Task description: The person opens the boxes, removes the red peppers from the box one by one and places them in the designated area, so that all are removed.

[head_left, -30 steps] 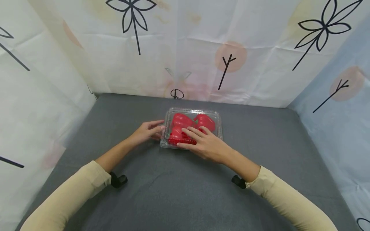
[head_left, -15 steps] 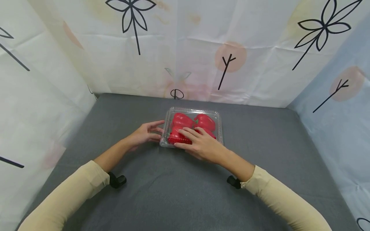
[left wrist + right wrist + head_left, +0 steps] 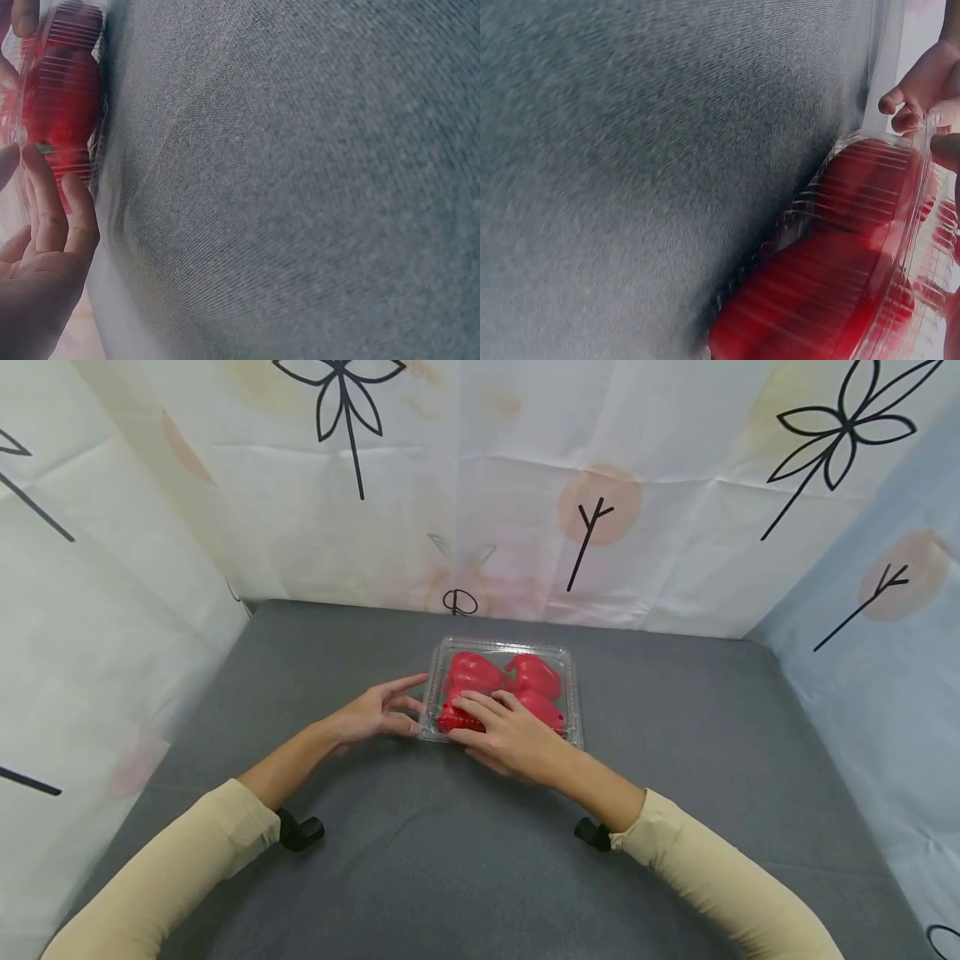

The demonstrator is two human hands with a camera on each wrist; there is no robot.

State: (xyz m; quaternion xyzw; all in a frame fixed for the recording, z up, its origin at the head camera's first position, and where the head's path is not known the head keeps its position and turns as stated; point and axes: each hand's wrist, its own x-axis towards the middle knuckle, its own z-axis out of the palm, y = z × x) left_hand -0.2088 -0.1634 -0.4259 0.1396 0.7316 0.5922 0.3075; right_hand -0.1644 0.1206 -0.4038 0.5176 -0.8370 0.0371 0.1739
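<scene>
A clear plastic clamshell box (image 3: 573, 697) of several red bell peppers (image 3: 534, 677) lies near the table's far side, its lid down. My left hand (image 3: 362, 717) is at the box's left side, fingers spread and fairly straight, their tips at its edge. Over the front left part of the lid rests my right hand (image 3: 513, 739), fingers extended and covering some peppers. In the left wrist view, the left fingers (image 3: 49, 214) are by the ribbed wall. The right wrist view has the box (image 3: 855, 247) close up, with a right fingertip (image 3: 946, 150) at its rim.
A dark grey cloth covers the table (image 3: 480, 860). White printed curtains (image 3: 480, 485) hang behind it and at both sides. Black straps (image 3: 300, 831) sit on both wrists, below beige sleeves (image 3: 720, 868).
My right hand has slid left across the front of the lid, uncovering peppers at the right. The left thumb has moved down towards the box's front left corner. The box has barely shifted.
</scene>
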